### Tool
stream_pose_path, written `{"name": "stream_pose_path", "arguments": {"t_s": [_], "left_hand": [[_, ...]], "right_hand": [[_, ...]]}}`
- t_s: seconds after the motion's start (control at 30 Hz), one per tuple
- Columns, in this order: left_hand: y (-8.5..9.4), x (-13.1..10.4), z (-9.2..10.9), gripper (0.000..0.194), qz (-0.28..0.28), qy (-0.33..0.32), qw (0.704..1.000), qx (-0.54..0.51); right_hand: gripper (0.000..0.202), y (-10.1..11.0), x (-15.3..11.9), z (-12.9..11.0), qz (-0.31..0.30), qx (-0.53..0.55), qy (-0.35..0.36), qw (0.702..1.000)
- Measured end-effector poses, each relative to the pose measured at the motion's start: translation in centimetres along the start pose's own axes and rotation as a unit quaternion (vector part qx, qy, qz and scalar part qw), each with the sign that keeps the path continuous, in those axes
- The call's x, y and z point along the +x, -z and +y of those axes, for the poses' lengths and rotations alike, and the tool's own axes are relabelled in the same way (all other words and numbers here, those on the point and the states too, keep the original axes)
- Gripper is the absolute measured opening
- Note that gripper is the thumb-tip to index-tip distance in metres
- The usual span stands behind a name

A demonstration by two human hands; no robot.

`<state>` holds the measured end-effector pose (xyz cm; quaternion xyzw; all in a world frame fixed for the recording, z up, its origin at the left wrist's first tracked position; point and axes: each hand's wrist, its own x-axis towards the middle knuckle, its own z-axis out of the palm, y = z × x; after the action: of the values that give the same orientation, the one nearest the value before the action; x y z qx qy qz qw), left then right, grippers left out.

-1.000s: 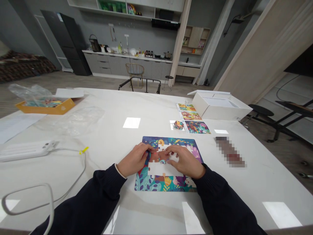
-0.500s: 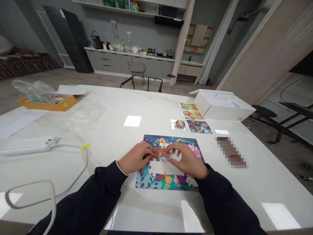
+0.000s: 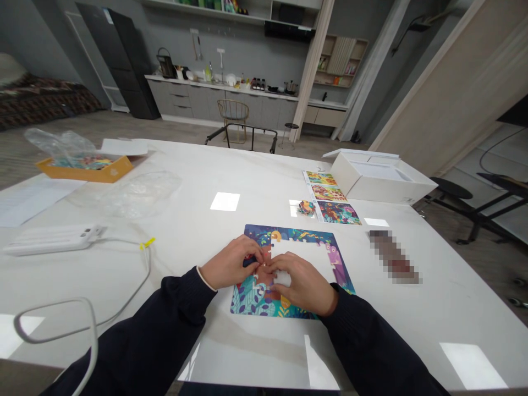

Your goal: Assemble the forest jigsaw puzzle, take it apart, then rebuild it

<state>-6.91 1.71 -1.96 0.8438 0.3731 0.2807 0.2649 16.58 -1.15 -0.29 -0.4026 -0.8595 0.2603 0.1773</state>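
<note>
A colourful jigsaw puzzle (image 3: 338, 261) with a filled border and a white middle lies flat in front of me. Brown jigsaw pieces (image 3: 263, 276) sit at the left side of its white middle. My left hand (image 3: 231, 263) reaches in from the left, thumb and fingertips pinched at the upper edge of a brown piece. From the right, my right hand (image 3: 304, 281) has its fingertips on the same brown area, fingers curled. The fingers partly hide the piece, so how well it is seated cannot be seen.
Picture cards (image 3: 339, 213) and a small stack of pieces (image 3: 306, 207) lie beyond the puzzle, near a white box (image 3: 383, 179). At left are an orange tray (image 3: 88, 171), clear plastic (image 3: 138, 192), a white power strip (image 3: 51, 240) and its cable (image 3: 142, 275).
My right hand has moved left and slightly towards me, closer to my left hand. The brown area under the fingers now lies lower left, and more white shows at the puzzle's upper middle.
</note>
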Motion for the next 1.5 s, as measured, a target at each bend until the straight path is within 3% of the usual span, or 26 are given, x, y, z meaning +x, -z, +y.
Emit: {"name": "stream_pose_path", "arguments": {"t_s": [0.63, 0.8, 0.97, 1.1, 1.33, 1.5], "left_hand": [[0.48, -0.14, 0.25, 0.015, -0.040, 0.005, 0.999, 0.004], [0.63, -0.05, 0.51, 0.012, -0.050, -0.003, 0.999, 0.009], [0.73, -0.09, 0.65, 0.029, -0.066, -0.004, 0.997, 0.030], [0.72, -0.16, 0.69, 0.030, -0.079, -0.001, 0.996, 0.037], [0.60, -0.15, 0.32, 0.030, -0.081, -0.001, 0.996, 0.031], [0.59, -0.22, 0.30, 0.031, -0.083, -0.002, 0.996, 0.042]], "right_hand": [[0.034, 0.33, 0.26, -0.19, -0.031, 0.001, 0.041, 0.999], [0.026, 0.30, 0.30, -0.26, -0.033, 0.003, 0.053, 0.998], [0.015, 0.15, 0.27, -0.06, -0.032, 0.000, 0.058, 0.998], [0.013, 0.10, 0.28, 0.10, -0.037, -0.005, 0.065, 0.997], [0.029, 0.06, 0.23, 0.33, -0.046, -0.021, 0.077, 0.996], [0.022, -0.23, 0.38, 0.16, -0.045, -0.016, 0.077, 0.996]]}}
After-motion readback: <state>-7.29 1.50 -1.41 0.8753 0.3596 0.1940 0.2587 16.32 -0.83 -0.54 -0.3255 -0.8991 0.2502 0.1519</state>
